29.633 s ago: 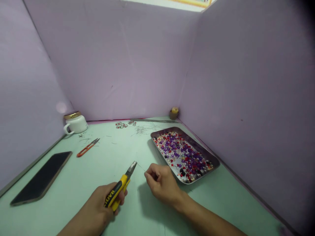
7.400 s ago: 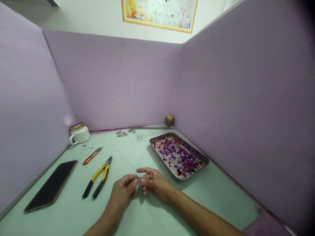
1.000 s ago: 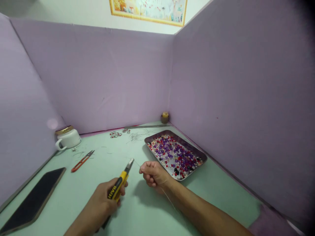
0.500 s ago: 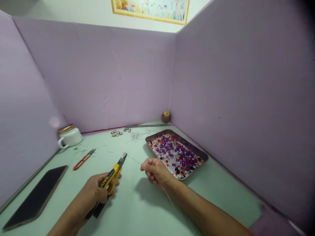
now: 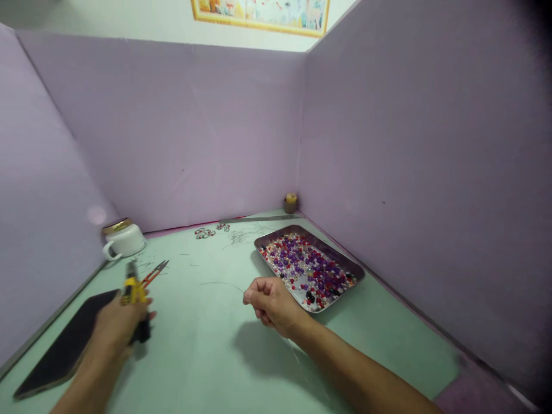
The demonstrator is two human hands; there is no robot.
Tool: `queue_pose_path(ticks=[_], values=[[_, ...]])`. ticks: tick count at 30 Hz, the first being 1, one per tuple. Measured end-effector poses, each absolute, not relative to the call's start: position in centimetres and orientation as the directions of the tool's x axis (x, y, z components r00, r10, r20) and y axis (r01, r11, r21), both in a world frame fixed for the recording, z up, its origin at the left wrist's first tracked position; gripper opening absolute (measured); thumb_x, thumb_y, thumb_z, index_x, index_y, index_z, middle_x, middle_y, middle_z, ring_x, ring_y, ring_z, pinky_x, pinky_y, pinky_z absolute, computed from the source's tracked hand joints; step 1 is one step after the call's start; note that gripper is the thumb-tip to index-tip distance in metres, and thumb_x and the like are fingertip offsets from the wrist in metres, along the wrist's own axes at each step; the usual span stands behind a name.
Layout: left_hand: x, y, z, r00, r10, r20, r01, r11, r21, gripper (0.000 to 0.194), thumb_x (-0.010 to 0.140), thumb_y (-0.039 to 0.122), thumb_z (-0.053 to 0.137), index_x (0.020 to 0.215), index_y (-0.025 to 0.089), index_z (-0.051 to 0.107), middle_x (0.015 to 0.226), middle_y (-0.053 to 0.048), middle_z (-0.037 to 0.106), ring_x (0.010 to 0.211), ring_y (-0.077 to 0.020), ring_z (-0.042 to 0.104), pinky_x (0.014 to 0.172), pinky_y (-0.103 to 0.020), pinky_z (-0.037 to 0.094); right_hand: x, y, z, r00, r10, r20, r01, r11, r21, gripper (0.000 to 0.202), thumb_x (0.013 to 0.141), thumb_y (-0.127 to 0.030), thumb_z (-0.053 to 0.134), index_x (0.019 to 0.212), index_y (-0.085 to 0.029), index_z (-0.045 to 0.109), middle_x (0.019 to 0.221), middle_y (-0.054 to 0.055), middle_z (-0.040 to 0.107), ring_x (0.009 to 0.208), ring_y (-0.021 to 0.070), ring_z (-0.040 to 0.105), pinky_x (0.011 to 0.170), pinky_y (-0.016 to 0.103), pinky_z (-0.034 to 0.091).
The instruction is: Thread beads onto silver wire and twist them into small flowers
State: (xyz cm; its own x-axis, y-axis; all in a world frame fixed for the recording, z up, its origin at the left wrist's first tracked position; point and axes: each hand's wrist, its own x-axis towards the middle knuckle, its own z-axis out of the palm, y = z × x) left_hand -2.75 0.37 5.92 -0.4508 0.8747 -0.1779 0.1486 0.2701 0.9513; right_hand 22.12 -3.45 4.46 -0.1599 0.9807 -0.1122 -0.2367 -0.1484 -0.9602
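Observation:
My left hand [image 5: 118,322], blurred by motion, is wrapped round yellow-and-black pliers [image 5: 137,290] at the left, over the edge of the dark flat slab [image 5: 64,348] and close to the red-handled snips [image 5: 153,275]. Near the middle, my right hand [image 5: 269,305] pinches a thin wire [image 5: 222,283] between thumb and fingertips. One end of the wire sticks out leftward in a slight curve, and a faint length trails below the right wrist. Just behind my right hand sits a metal tray [image 5: 347,261] of purple, red, white and black beads.
A white lidded mug [image 5: 126,240] stands at the back left. Beaded rings [image 5: 204,233] and loose wire pieces [image 5: 244,234] lie towards the back. A small brown pot [image 5: 290,204] is in the far corner. Purple panels [image 5: 172,132] enclose the table.
My left hand has swung left with the pliers, away from the wire's end. My right hand has stayed nearly in place, still pinching the wire.

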Motion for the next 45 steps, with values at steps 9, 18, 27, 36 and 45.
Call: queue_pose_path(ticks=[9, 18, 27, 36, 45], values=[[-1.2, -2.5, 7.2, 0.165, 0.941, -0.297, -0.152, 0.321, 0.935, 0.037, 0.042, -0.001, 0.046, 0.072, 0.016, 0.059, 0.094, -0.006, 0.064, 0.101, -0.0276, 0.052, 0.079, -0.036, 0.049, 22.5, -2.6, 3.2, -0.057, 0.994, -0.09, -0.282, -0.103, -0.954, 0.016, 0.062, -0.029, 0.059, 0.058, -0.015, 0.05, 0.035, -0.008, 0.041, 0.027, 0.0011, 0.025, 0.028, 0.015, 0.015], [1.2, -4.2, 6.8, 0.399, 0.874, -0.278, -0.105, 0.344, 0.933, 0.044, 0.047, -0.001, 0.042, 0.083, 0.015, 0.06, 0.101, -0.008, 0.06, 0.107, -0.0278, 0.047, 0.084, -0.04, 0.045, 22.6, -2.6, 3.3, 0.013, 0.998, -0.054, -0.104, -0.053, -0.993, 0.018, 0.064, -0.03, 0.057, 0.056, -0.016, 0.049, 0.035, -0.007, 0.043, 0.026, 0.0019, 0.027, 0.029, 0.016, 0.017], [1.7, -4.4, 6.6, 0.383, 0.871, -0.309, -0.068, 0.36, 0.931, 0.043, 0.051, 0.0, 0.044, 0.087, 0.015, 0.059, 0.104, -0.008, 0.057, 0.105, -0.0266, 0.048, 0.084, -0.04, 0.044, 22.1, -2.8, 3.0, 0.016, 0.991, 0.135, 0.164, 0.13, -0.978, 0.017, 0.068, -0.024, 0.052, 0.055, -0.015, 0.051, 0.041, -0.004, 0.047, 0.037, 0.0055, 0.041, 0.037, 0.017, 0.028], [1.2, -4.3, 6.4, 0.347, 0.883, -0.317, 0.04, 0.324, 0.945, 0.032, 0.048, 0.0, 0.04, 0.072, 0.017, 0.052, 0.087, -0.003, 0.056, 0.076, -0.0174, 0.055, 0.064, -0.03, 0.044, 22.1, -2.9, 2.7, -0.023, 0.984, 0.176, 0.235, 0.177, -0.956, 0.017, 0.07, -0.023, 0.051, 0.056, -0.015, 0.052, 0.043, -0.003, 0.047, 0.038, 0.0058, 0.039, 0.039, 0.017, 0.028], [1.5, -4.2, 6.5, 0.26, 0.938, -0.231, 0.312, 0.144, 0.939, 0.03, 0.049, 0.005, 0.041, 0.073, 0.019, 0.052, 0.065, 0.002, 0.053, 0.057, -0.0143, 0.048, 0.052, -0.025, 0.035, 22.1, -2.9, 2.6, -0.086, 0.984, 0.157, 0.24, 0.173, -0.955, 0.015, 0.069, -0.022, 0.05, 0.056, -0.016, 0.05, 0.043, -0.004, 0.045, 0.039, 0.0066, 0.042, 0.039, 0.018, 0.029]])
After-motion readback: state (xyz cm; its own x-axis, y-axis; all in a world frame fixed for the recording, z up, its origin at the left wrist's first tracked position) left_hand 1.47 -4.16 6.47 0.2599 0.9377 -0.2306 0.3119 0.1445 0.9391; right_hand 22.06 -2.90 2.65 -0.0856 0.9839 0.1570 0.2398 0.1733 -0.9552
